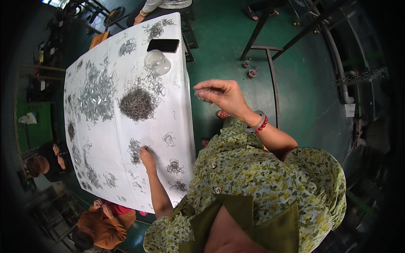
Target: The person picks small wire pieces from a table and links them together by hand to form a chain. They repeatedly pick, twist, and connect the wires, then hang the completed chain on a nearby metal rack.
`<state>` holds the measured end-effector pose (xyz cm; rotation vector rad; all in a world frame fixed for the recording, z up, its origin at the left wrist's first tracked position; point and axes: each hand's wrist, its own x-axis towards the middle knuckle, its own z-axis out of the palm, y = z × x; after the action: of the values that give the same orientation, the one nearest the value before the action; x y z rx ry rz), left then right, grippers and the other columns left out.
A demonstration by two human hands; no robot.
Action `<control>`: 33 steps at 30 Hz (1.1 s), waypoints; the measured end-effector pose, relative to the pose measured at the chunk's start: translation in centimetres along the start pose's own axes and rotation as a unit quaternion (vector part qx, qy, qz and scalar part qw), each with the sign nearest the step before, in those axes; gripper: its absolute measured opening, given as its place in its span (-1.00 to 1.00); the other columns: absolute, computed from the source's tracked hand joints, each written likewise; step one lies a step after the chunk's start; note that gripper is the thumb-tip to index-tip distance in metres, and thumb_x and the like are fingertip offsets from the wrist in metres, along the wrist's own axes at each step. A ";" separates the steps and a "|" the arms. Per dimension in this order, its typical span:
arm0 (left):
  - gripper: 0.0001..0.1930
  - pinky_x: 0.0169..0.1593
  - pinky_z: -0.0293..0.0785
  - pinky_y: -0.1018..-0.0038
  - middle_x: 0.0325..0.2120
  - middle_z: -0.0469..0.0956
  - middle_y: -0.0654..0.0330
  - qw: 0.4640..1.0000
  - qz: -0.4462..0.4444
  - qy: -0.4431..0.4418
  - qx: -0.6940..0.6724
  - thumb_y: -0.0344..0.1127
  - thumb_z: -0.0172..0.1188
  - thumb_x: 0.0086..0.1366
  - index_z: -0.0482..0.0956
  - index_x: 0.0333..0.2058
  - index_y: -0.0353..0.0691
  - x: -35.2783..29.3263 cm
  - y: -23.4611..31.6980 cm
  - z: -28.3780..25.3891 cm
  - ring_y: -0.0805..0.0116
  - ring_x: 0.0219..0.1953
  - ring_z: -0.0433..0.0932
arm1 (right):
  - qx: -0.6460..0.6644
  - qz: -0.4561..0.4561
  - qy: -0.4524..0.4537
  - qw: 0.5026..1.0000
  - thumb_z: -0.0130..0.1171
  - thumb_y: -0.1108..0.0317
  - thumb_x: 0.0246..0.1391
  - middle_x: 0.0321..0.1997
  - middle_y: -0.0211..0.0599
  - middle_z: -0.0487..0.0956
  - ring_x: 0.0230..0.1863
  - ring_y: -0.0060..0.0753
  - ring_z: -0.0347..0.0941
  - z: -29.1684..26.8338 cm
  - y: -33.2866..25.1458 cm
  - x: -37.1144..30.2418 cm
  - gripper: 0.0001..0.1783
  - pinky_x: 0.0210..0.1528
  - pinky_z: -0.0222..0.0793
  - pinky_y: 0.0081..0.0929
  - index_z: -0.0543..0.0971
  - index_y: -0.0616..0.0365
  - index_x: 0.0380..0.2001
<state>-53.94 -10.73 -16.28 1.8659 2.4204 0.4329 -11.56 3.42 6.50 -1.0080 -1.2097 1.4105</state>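
Note:
Small S-shaped metal hooks lie in piles on a white-covered table (122, 168). My left hand (147, 158) has its fingers bent together at the edge of a small pile of grey hooks (134, 151); what its fingertips grip there is hidden. Off the table's right edge, my right hand (223, 95) is raised, fingers curled closed. A few S-hooks (205, 100) show beneath those fingers. The largest dark heap of hooks (137, 103) sits between my hands, farther left. Nearer me are smaller clusters, among them a loose tangle (168, 139) and a denser one (174, 166).
A clear plastic tub (157, 62) and a black phone (163, 45) stand near the far right corner. Silvery hooks (97, 92) spread across the left side. Other people sit around the table, one in an orange top (107, 225). A metal frame (272, 80) stands right.

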 end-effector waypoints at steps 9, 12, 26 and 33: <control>-0.86 -0.27 0.57 0.44 -0.38 0.48 0.09 0.810 -0.127 -0.078 -0.567 -0.43 0.03 0.33 0.43 -0.27 -0.43 6.4 19.0 -12.1 0.37 -0.39 0.53 | -0.035 -0.009 0.011 0.999 0.22 0.50 0.01 -0.36 -0.31 0.66 -0.38 -0.70 0.52 -0.2 1.7 -1.3 -0.80 -0.30 0.44 -0.72 0.63 0.21 -0.24; -0.89 -0.27 0.58 0.41 -0.38 0.49 0.09 0.744 -0.052 -0.134 -0.653 -0.45 0.07 0.31 0.43 -0.27 -0.40 5.2 27.4 -15.6 0.35 -0.39 0.54 | -0.086 -0.071 0.000 0.994 0.24 0.48 -0.02 -0.36 -0.24 0.66 -0.38 -0.59 0.56 0.1 2.1 -1.6 -0.80 -0.29 0.47 -0.63 0.63 0.22 -0.25; -0.96 -0.05 0.38 0.52 -0.22 0.45 0.14 0.777 0.058 -0.091 -0.621 -0.56 0.10 0.23 0.50 -0.34 -0.36 3.9 32.6 -13.1 0.41 -0.17 0.45 | -0.127 -0.076 -0.018 0.989 0.18 0.50 0.02 -0.31 -0.18 0.63 -0.33 -0.41 0.57 0.9 1.0 -2.8 -0.81 -0.28 0.46 -0.52 0.62 0.24 -0.25; -0.91 -0.10 0.42 0.37 -0.33 0.57 0.17 0.779 0.080 -0.002 -0.622 -0.51 0.19 0.16 0.55 -0.32 -0.28 1.2 31.7 -13.6 0.29 -0.24 0.54 | -0.140 -0.047 0.002 0.989 0.11 0.59 0.07 -0.31 -0.18 0.61 -0.38 -0.48 0.49 1.9 1.0 -4.9 -0.81 -0.38 0.37 -0.62 0.59 0.32 -0.22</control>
<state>-27.34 -4.80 4.94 1.3135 1.2093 1.5211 -12.73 -1.72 5.76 -1.1275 -1.4611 1.1873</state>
